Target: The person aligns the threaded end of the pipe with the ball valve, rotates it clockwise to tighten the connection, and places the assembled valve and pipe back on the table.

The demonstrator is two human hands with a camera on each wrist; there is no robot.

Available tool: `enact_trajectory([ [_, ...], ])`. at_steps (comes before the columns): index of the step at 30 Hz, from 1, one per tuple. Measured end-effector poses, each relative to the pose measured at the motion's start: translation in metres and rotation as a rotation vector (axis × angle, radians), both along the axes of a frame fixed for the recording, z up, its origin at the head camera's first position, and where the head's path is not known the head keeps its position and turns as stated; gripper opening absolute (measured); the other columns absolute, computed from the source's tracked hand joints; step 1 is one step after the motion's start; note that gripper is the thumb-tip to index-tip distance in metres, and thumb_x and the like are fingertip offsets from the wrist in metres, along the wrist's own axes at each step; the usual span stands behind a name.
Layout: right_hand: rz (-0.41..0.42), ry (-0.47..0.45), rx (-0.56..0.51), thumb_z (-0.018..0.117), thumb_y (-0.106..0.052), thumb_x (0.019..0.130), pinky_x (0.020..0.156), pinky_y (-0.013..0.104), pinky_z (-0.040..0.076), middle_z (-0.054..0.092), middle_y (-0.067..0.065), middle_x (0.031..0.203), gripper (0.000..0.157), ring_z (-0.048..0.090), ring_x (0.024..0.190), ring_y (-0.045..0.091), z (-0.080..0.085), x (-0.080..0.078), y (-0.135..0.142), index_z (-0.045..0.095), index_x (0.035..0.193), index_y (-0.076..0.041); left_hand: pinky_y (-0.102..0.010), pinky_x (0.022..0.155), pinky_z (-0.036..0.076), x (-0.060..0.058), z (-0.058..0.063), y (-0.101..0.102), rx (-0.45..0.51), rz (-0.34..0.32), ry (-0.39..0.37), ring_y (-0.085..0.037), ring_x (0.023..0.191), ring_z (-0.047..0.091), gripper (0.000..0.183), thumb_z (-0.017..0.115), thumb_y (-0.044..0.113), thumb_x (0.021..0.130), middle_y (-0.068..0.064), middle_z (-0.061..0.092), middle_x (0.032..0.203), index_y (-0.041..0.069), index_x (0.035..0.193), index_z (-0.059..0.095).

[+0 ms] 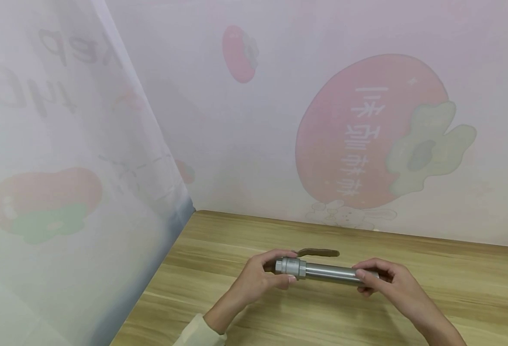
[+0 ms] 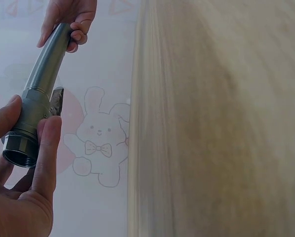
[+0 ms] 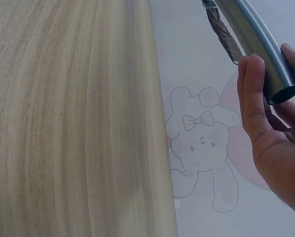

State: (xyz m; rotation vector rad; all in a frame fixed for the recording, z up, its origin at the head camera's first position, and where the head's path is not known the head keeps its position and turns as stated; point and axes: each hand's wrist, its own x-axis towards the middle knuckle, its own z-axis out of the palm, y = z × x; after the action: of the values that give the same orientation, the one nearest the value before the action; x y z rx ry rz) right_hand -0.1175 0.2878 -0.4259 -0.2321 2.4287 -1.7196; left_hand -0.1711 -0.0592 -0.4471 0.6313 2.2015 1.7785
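A metal ball valve (image 1: 291,267) with a brown-wrapped lever handle (image 1: 319,252) is joined end to end with a smooth steel pipe (image 1: 329,272). My left hand (image 1: 256,278) grips the valve body, thumb on the near side and fingers on the far side. Around the pipe's free end, my right hand (image 1: 388,278) pinches with thumb and fingers. In the left wrist view the valve's open threaded mouth (image 2: 21,157) faces the camera. The pipe's hollow end (image 3: 284,94) shows in the right wrist view. Both pieces are held above the wooden table.
The wood-grain table (image 1: 202,250) reaches back to a pale printed curtain (image 1: 236,144) with persimmon and rabbit drawings. Another curtain panel (image 1: 64,144) hangs along the table's left edge.
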Motion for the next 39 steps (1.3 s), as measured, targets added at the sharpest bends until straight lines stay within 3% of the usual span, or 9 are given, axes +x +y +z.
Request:
enact_trajectory([
  [19,0.011,0.032,-0.005,0.072,-0.021,0.107,0.081,0.036,0.066,0.078,0.011,0.104,0.034,0.075,0.09,0.021,-0.0008,-0.0006,0.0001,0.07,0.133,0.001,-0.032,0.081,0.067,-0.0013,-0.0009,0.0005,0.017,-0.016,-0.008,-0.023,0.105,0.068,0.046,0.087,0.02,0.094,-0.015,0.069,0.128,0.021,0.138,0.074],
  [26,0.032,0.07,-0.022,0.078,-0.014,0.102,0.081,0.034,0.065,0.074,0.01,0.12,0.038,0.076,0.092,0.021,0.0,0.0025,-0.0018,0.068,0.136,-0.002,-0.032,0.082,0.066,-0.0014,-0.001,0.0001,0.009,-0.011,-0.004,-0.024,0.105,0.068,0.045,0.087,0.021,0.094,-0.015,0.069,0.129,0.022,0.137,0.074],
  [35,0.072,0.097,-0.02,0.082,-0.011,0.098,0.08,0.029,0.062,0.069,0.013,0.126,0.044,0.075,0.096,0.015,-0.003,0.0038,-0.0002,0.063,0.137,-0.011,-0.032,0.081,0.067,-0.0011,-0.001,-0.0002,0.011,-0.016,-0.004,-0.023,0.105,0.068,0.045,0.087,0.021,0.095,-0.015,0.068,0.13,0.022,0.138,0.074],
  [39,0.1,0.142,-0.035,0.08,-0.006,0.098,0.08,0.03,0.063,0.065,0.013,0.129,0.041,0.074,0.097,0.012,-0.0047,0.0037,0.0,0.062,0.134,-0.009,-0.032,0.081,0.067,-0.0005,-0.0007,-0.0002,0.016,-0.016,-0.007,-0.023,0.105,0.068,0.045,0.087,0.02,0.095,-0.016,0.068,0.129,0.021,0.138,0.074],
])
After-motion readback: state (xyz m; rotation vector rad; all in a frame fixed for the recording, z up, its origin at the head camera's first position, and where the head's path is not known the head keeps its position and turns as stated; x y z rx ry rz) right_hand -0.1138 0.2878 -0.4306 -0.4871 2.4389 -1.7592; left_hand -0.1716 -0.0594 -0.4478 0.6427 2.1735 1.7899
